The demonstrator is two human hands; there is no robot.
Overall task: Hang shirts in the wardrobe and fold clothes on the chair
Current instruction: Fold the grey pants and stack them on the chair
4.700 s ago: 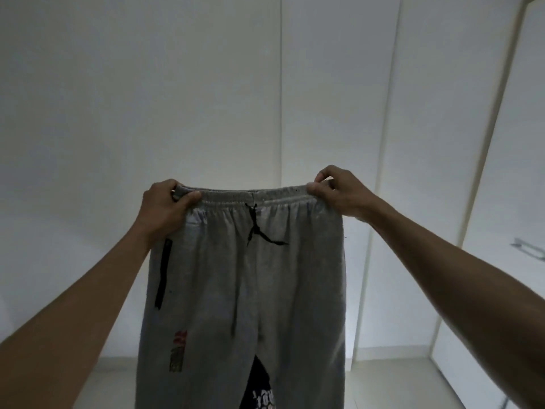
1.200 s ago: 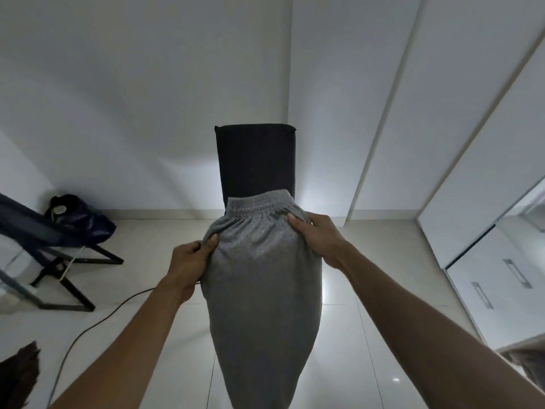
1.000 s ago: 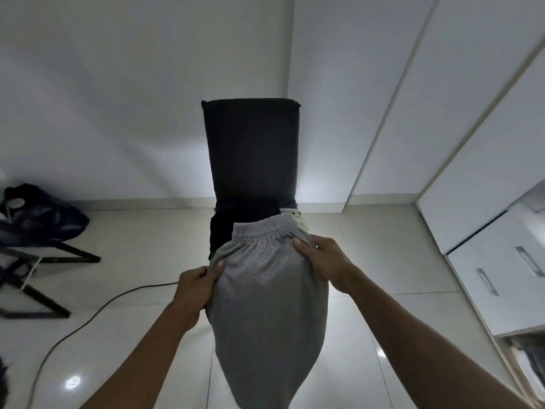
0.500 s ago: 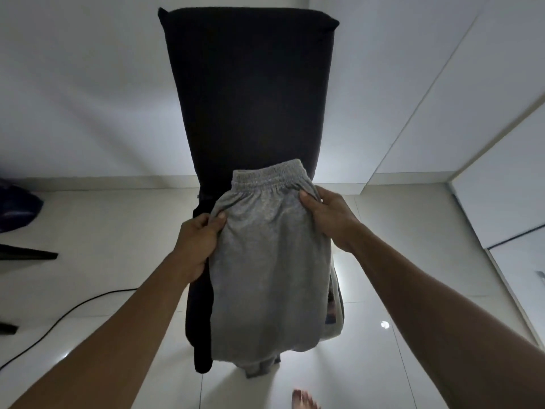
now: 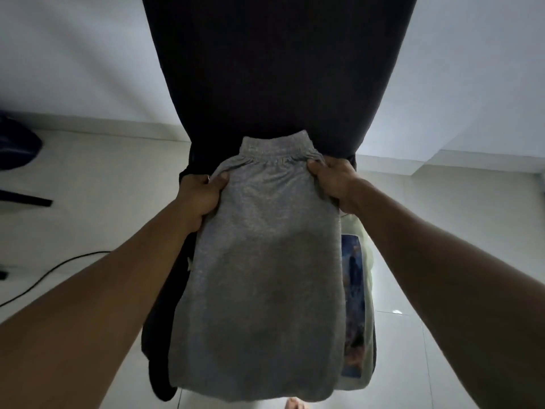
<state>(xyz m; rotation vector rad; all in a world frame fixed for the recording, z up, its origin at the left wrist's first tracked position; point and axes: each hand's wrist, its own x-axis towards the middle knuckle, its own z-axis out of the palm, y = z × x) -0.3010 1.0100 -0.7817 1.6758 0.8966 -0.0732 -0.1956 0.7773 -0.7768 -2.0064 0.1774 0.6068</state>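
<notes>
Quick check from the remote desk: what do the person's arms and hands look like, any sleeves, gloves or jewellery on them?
Both forearms are bare from the bottom corners of the picture up to the wrists: no sleeves, watch or bands show. Neither hand is gloved. The left hand has a thin ring glinting on one finger; which finger cannot be told. The right hand shows no ring on its visible parts.

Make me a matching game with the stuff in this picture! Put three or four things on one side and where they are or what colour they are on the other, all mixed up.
Things:
1. grey sweatpants
2. chair back
3. black cable
4. pale printed shirt

Descriptions:
A. lying on the floor at the left
B. dark and tall, behind the clothes
C. held at the waistband end by the left hand and right hand
D. peeking out under the right edge of the folded pile

Pairs: 1-C, 2-B, 3-A, 4-D
</notes>
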